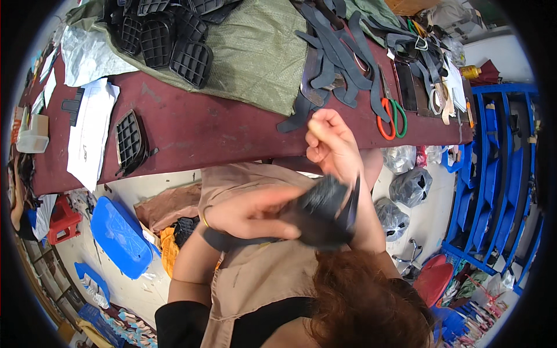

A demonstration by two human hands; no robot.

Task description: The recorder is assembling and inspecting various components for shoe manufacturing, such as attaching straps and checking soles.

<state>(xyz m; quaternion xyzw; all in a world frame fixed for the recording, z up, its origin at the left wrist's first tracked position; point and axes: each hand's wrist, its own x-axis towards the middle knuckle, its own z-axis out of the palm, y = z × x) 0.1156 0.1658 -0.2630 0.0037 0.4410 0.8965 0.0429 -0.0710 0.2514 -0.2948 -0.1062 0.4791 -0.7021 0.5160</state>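
Above the lap, my left hand (249, 214) is wrapped around one end of a black piece (322, 217) with a strap-like edge; motion smears its details. Its right end overlaps my right forearm. My right hand (335, 139) is raised by the table's front edge, its fingers curled and pinched together. Whatever they may hold is too small to see. Closest to that hand on the table are dark grey curved strips (342, 66) and a pair of scissors (391, 119) with red and green handles. One black ribbed pad (130, 142) lies apart at the left.
More black ribbed pads (159, 40) are heaped on a green woven sack (255, 52) across the maroon table (191, 130). Papers (90, 133) lie left, a phone (405, 87) right. A blue plastic tub (119, 238) and grey plastic bags (411, 187) stand below; a blue rack (499, 168) is at right.
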